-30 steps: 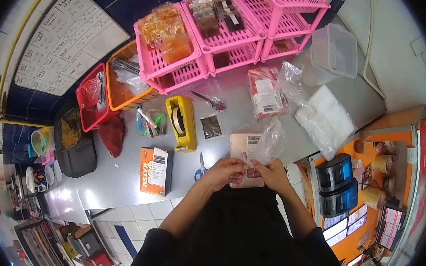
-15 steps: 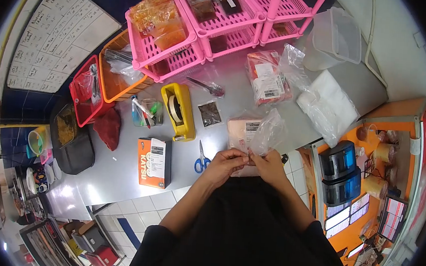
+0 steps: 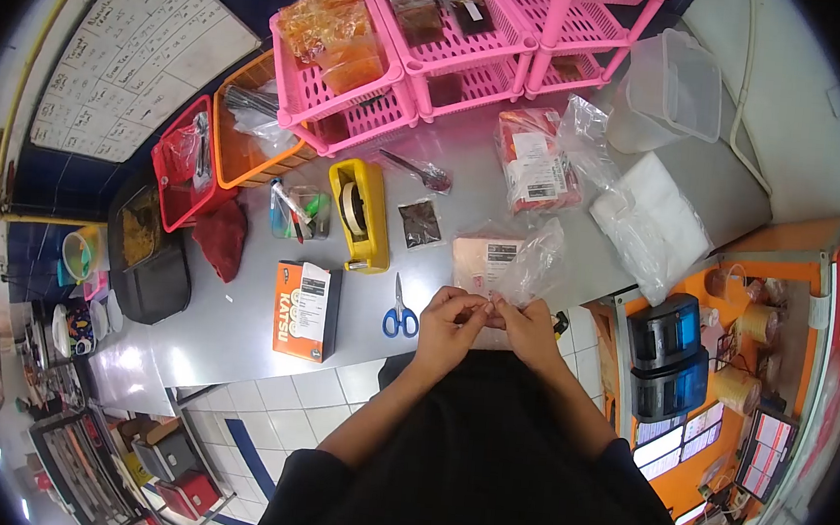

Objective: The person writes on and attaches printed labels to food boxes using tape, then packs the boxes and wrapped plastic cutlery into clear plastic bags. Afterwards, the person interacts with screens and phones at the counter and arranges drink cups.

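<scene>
The left hand [image 3: 447, 326] has its thumb and fingers pressed together at the tips, pinching the near end of the clear plastic [image 3: 536, 262]; the right hand [image 3: 531, 332] pinches the same gathered end just beside it, so the 2 sets of fingertips nearly meet. The loose part of the plastic puffs out toward 1 o'clock of the hands. At 12 o'clock, a pale pink package [image 3: 480, 257] with a printed label lies flat on the counter [image 3: 236, 347], its near part hidden by the hands; whether the plastic belongs to its wrapping, I cannot tell. Blue-handled scissors [image 3: 400, 320] lie near the left hand at 9 o'clock, blades pointing away. A small dark sachet [image 3: 420, 223] rests at 11 o'clock, with the yellow tape dispenser [image 3: 367, 244] just beside it at 10. Between 12 and 1 o'clock sits a labelled red package [image 3: 536, 168]. An orange box [image 3: 296, 302] stands at 9 o'clock, beyond the scissors. The white bundle [image 3: 651, 217] lies at 2 o'clock. Farthest off, pink baskets [image 3: 471, 57] line 11 to 12 o'clock.
</scene>
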Tool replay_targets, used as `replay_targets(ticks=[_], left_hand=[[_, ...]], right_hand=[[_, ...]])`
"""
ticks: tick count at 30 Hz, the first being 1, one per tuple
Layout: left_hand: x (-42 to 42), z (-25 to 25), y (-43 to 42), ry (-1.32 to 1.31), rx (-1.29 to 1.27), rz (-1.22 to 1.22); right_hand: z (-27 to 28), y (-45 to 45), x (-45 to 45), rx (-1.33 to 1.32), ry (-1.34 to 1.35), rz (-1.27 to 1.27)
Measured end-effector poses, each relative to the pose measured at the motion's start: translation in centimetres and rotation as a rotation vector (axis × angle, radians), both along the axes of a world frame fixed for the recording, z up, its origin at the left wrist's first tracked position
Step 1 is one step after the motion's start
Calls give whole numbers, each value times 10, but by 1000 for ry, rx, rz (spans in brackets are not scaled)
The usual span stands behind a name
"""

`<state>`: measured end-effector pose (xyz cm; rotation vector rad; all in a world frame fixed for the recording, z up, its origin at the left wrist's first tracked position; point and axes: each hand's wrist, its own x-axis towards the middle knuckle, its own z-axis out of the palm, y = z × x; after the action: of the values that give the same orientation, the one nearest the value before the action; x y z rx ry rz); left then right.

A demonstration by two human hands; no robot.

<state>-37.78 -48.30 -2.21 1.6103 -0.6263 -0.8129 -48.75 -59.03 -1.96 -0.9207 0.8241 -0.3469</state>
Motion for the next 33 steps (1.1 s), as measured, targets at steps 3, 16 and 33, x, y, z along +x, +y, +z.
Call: replay_targets(ticks=[3, 16, 33], left_hand=[[-4, 28, -5, -268, 144, -51], [-6, 17, -3, -990, 310, 94], [-123, 40, 25, 943, -36, -300]], right_hand=[[-7, -5, -6, -177, 93, 72], [2, -28, -24, -869, 144, 383], [19, 90, -174, -444, 143, -531]])
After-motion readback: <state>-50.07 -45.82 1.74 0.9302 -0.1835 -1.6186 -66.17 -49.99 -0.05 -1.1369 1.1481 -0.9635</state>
